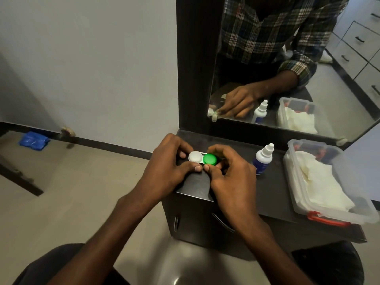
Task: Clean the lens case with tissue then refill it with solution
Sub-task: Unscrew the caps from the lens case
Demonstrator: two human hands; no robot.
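I have the lens case (202, 158) between both my hands, at the left end of the dark counter (273, 188), close to the front corner. My left hand (164, 169) grips the end with the white cap (195, 156): the fingers curl over the far side of it and the thumb presses in from the near side, just under the cap. My right hand (228, 177) grips the other end, fingers arched over the green cap (209, 159) and thumb tucked against its near edge, so my two thumb tips almost meet in front of the case. Both caps are on. I cannot tell whether the case rests on the counter or is lifted just off it.

To the right of my right hand, near but not touching, the solution bottle (263, 158) stands upright, white nozzle cap on, dark blue label below. Further right sits a clear plastic box (302, 204) with a red clasp at its near end, and the white tissue (320, 182) lies crumpled inside it, the box open at the top.

Behind the counter the mirror (333, 83) shows a hand, the bottle and the box again. On the floor to the left, by the wall, lies a blue cloth (34, 140)
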